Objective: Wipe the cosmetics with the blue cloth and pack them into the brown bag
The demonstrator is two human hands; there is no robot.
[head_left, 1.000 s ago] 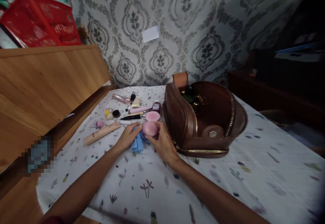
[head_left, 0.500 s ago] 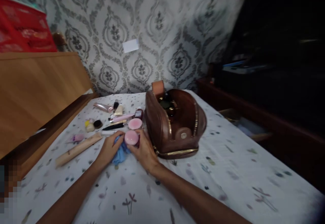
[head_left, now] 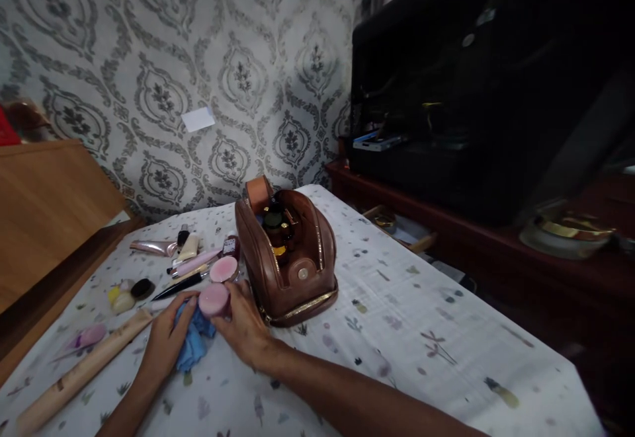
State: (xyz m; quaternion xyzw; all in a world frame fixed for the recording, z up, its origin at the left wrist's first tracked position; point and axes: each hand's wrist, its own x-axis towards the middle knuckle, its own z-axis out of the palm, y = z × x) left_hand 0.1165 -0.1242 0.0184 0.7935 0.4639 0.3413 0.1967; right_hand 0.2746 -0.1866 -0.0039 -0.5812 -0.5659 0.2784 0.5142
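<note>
My right hand (head_left: 245, 324) is closed around a small jar with a pink lid (head_left: 214, 300), just left of the brown bag. Closed on a crumpled blue cloth (head_left: 192, 341), my left hand (head_left: 169, 331) lies beside that jar. A second pink-lidded jar (head_left: 223, 269) stands right behind the first. The brown leather bag (head_left: 292, 291) is unzipped and gapes at the top, with dark bottles and gold caps (head_left: 275, 222) inside. Close behind my hands lie a black pen-like item (head_left: 181, 285), a pink tube (head_left: 196, 263) and a dark red bottle (head_left: 231, 247).
On the left are a long beige stick-like item (head_left: 84, 364), a purple item (head_left: 89, 336), small round pots (head_left: 124, 299) and a shiny pink tube (head_left: 153, 246). A wooden board (head_left: 54, 205) borders the table's left side. At right stand a black screen (head_left: 446, 106) and an open drawer (head_left: 421, 242).
The view has swung to the right, so everything sits further left in the picture. Both hands keep their hold on the jar and the cloth.
</note>
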